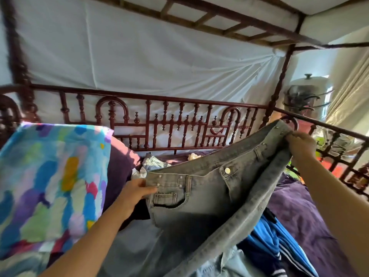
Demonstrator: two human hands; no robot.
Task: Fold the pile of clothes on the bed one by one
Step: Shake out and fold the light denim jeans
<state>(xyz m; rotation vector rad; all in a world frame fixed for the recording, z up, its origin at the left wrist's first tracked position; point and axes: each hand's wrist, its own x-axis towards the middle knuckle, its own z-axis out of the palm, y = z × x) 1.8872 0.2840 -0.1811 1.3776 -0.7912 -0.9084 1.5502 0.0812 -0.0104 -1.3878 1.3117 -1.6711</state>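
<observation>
A pair of faded grey jeans is held up above the bed, waistband stretched wide between two hands. The left hand pinches one end beside a small front pocket; the right hand grips the other end, raised higher. A pale metal button shows at the fly — the legs hang down over a blue striped garment.

Both bare arms reach forward. The left grip pinches the jeans at the waistband's lower left end, thumb in front. The right grip, held higher, clutches the waistband's other end.
</observation>
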